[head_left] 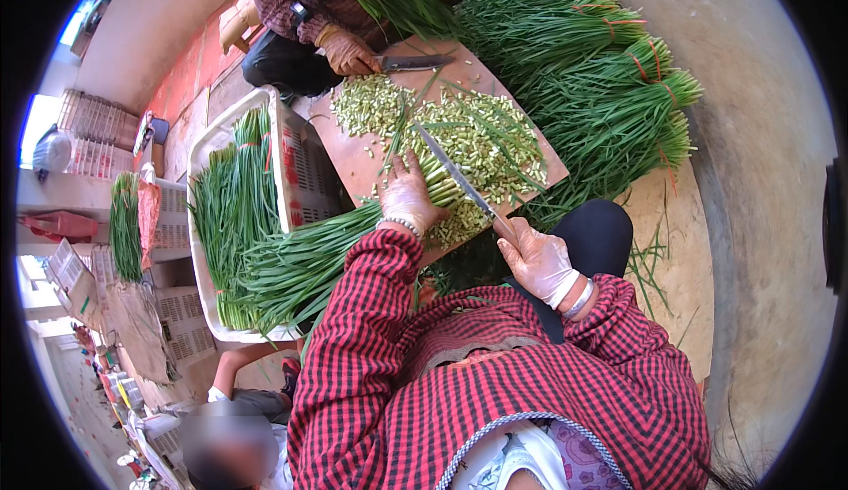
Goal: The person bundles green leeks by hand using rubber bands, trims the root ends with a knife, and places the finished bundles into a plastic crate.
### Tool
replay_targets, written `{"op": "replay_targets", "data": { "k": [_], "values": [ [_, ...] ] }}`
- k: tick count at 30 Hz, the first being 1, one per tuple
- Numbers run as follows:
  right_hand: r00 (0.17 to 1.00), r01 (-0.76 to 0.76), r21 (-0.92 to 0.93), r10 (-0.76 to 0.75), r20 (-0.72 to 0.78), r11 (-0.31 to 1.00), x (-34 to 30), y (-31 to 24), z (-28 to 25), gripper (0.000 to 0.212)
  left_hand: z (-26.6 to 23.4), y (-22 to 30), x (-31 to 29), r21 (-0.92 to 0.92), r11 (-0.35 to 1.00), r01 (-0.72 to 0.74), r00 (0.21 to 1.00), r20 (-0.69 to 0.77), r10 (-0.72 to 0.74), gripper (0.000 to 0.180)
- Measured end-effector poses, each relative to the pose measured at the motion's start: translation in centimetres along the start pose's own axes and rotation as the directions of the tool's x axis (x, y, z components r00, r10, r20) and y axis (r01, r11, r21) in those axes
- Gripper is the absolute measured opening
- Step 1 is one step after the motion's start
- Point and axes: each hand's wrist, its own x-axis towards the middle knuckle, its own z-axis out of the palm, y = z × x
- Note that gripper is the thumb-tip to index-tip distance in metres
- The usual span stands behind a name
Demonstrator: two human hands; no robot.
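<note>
In a thin clear glove, my left hand (409,195) is closed around a bunch of garlic chives (305,256), their leaves trailing left over a crate and the pale stem ends pointing right. My right hand (541,265), gloved too, grips the handle of a long knife (459,177). Its blade slants up and left across the stem ends, just right of my left hand. Beneath is a brown cutting board (358,159), strewn with short chopped stem pieces (495,141) and a few loose leaves.
Opposite me, a co-worker's gloved hand (349,51) holds another knife (415,62) over the board; their other hand holds chives. Tied bundles (592,93) are heaped at the right. A white crate (201,252) of chives stands left, with another person (231,441) at lower left.
</note>
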Motion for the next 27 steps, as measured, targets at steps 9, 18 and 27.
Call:
{"op": "replay_targets", "data": {
  "k": [9, 18, 27],
  "values": [
    [0.920, -0.117, -0.281, 0.211, 0.332, 0.953, 1.9, -1.3, -1.4, 0.039, 0.6, -0.3, 0.6, -0.017, 0.999, -0.039, 0.999, 0.008, 0.039, 0.081],
    [0.907, -0.102, -0.228, 0.184, 0.379, 0.968, 8.3, -1.3, 0.8, 0.036, 1.6, -0.2, 0.4, -0.039, 0.994, -0.100, 0.992, -0.087, 0.097, 0.065],
    [0.922, -0.163, -0.291, 0.251, 0.294, 0.943, 11.6, 2.6, 8.1, 0.037, 1.4, -0.8, 0.7, -0.077, 0.993, -0.087, 0.994, -0.066, 0.082, 0.069]
  ]
}}
